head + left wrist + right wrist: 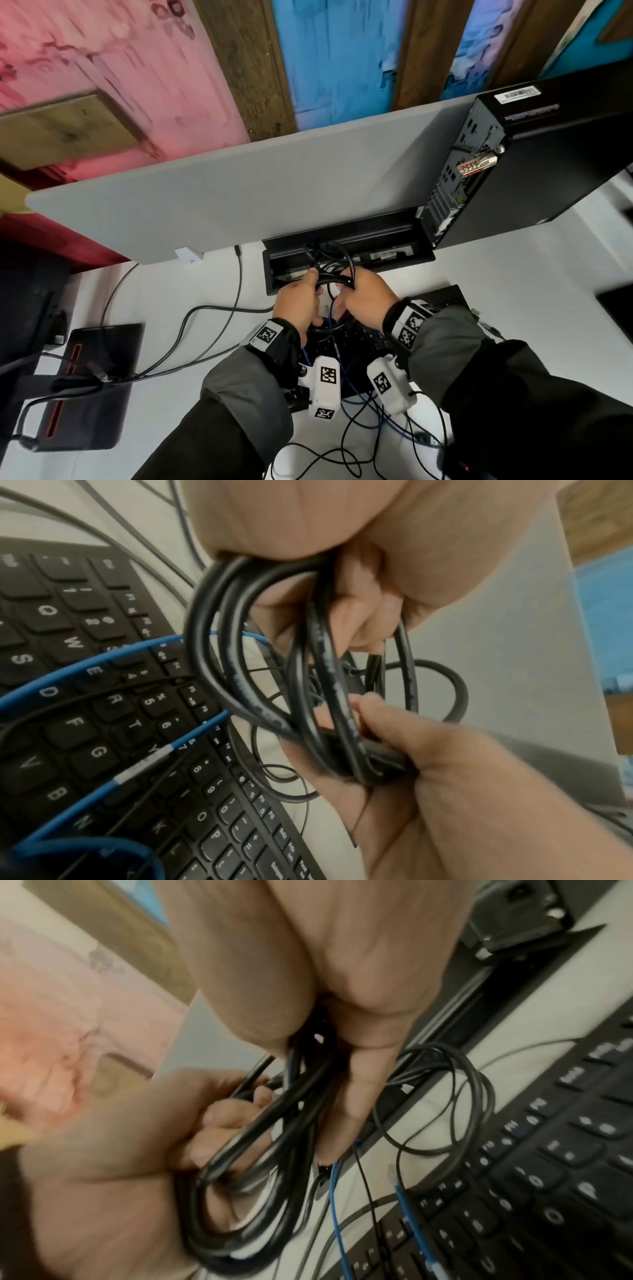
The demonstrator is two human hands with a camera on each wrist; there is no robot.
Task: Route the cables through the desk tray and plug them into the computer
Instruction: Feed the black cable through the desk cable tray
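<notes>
Just ahead of the open black desk tray (424, 255), left hand (297, 305) and right hand (368, 297) each grip the coiled black rubber cable bundle (330, 282) between them; it looks limp and springy, best held near a plug.

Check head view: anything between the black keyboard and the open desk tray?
Yes: both hands, left and right, gripping the coiled black cable bundle over the white desktop.

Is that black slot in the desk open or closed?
Open: the tray shows a dark hollow with cables running out to both hands.
</notes>
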